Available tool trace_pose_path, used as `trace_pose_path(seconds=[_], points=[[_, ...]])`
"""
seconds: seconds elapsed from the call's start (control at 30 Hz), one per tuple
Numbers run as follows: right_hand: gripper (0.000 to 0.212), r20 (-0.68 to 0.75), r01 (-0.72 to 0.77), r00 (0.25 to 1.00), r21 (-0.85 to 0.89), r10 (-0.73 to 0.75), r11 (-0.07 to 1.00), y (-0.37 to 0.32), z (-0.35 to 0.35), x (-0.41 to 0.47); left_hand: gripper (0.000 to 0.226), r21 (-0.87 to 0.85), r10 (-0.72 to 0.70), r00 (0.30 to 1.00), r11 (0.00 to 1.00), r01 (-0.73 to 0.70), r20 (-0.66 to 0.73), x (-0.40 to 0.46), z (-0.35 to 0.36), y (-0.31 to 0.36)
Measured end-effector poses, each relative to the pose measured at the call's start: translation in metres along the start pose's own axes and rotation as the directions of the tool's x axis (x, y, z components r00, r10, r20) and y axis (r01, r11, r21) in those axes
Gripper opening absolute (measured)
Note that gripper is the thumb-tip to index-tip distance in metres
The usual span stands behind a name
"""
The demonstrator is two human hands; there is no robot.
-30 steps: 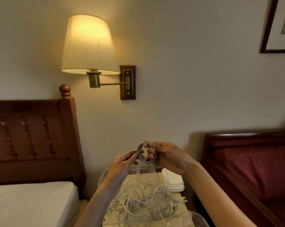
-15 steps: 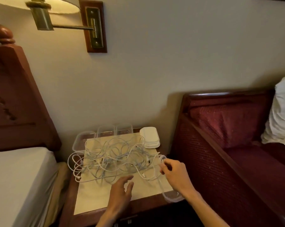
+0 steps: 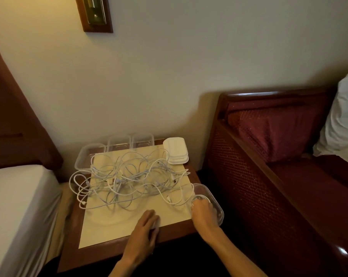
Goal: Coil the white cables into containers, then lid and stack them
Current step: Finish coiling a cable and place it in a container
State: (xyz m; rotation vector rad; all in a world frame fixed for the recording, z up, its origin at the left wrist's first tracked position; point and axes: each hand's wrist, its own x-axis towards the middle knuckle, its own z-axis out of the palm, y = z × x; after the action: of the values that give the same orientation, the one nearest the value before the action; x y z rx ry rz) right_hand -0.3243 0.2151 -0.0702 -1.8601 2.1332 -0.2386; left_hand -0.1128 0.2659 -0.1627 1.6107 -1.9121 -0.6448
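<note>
1. Wooden nightstand [image 3: 73, 244] with a cream inlay stands against the wall, between a white bed [image 3: 15, 206] and a red daybed [image 3: 269, 176].
2. Tangled white cables [image 3: 129, 176] spill over its left edge; empty clear containers [image 3: 119, 143] and stacked lids [image 3: 176, 149] line the back.
3. Right hand [image 3: 204, 213] lowers a coiled cable [image 3: 201, 197], fingers curled on it, into a container [image 3: 218, 206] overhanging the right edge.
4. Left hand [image 3: 147, 226] rests flat, fingers straight, near the front edge.

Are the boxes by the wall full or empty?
Empty, it seems. The three clear boxes at the wall show only tabletop through their sides, and the white cables lie tangled outside them.
</note>
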Motion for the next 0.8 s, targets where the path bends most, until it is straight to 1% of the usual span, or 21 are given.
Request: trace_pose_path(seconds=[0.07,0.1,0.17,0.23,0.33,0.43,0.47,0.53,0.57,0.63,0.7,0.77,0.8], points=[[0.025,0.045,0.02,0.999,0.015,-0.021,1.0,-0.001,0.003,0.004,0.041,0.003,0.01,1.0,1.0,-0.01,-0.001,0.0,0.0,-0.002],[0.025,0.045,0.03,0.998,0.023,-0.031,0.999,-0.001,0.005,0.006,0.041,0.004,0.014,1.0,1.0,-0.014,-0.006,0.0,0.001,-0.003],[0.029,0.048,0.043,0.998,0.055,-0.046,0.998,-0.001,0.009,0.013,0.043,0.009,0.02,1.0,1.0,-0.02,-0.01,0.0,0.002,-0.005],[0.034,0.083,0.081,0.993,0.077,-0.088,0.994,0.0,0.012,0.02,0.044,0.012,0.019,1.0,1.0,-0.019,-0.016,0.0,0.004,-0.007],[0.021,0.085,0.225,0.972,-0.048,-0.22,0.973,0.002,0.013,0.025,0.044,0.01,0.015,1.0,1.0,-0.015,-0.02,-0.001,0.006,-0.008],[0.029,0.085,0.342,0.939,-0.092,-0.335,0.935,0.004,0.019,0.029,0.044,0.01,0.022,1.0,1.0,-0.022,-0.022,-0.002,0.007,-0.009],[0.028,0.086,0.353,0.934,-0.083,-0.346,0.932,0.005,0.021,0.03,0.044,0.013,0.025,0.999,1.0,-0.024,-0.023,-0.002,0.007,-0.009],[0.023,0.05,0.308,0.949,0.044,-0.31,0.95,0.007,0.027,0.033,0.044,0.016,0.03,0.999,0.999,-0.029,-0.024,-0.002,0.007,-0.009],[0.021,0.012,0.311,0.95,0.071,-0.313,0.948,0.007,0.028,0.034,0.044,0.015,0.033,0.999,0.999,-0.033,-0.027,-0.002,0.007,-0.009],[0.02,-0.003,0.353,0.936,0.025,-0.353,0.935,0.006,0.026,0.031,0.043,0.011,0.041,0.999,0.999,-0.041,-0.031,-0.002,0.007,-0.008],[0.023,0.036,0.408,0.913,-0.103,-0.406,0.907,0.005,0.024,0.029,0.043,0.01,0.042,0.999,0.999,-0.042,-0.031,-0.002,0.006,-0.008],[0.029,0.069,0.428,0.903,-0.208,-0.424,0.879,0.006,0.024,0.031,0.042,0.011,0.043,0.999,0.999,-0.042,-0.031,-0.002,0.006,-0.008],[0.03,0.081,0.425,0.905,-0.234,-0.418,0.874,0.007,0.025,0.032,0.042,0.013,0.042,0.999,0.999,-0.042,-0.03,-0.002,0.006,-0.007]])
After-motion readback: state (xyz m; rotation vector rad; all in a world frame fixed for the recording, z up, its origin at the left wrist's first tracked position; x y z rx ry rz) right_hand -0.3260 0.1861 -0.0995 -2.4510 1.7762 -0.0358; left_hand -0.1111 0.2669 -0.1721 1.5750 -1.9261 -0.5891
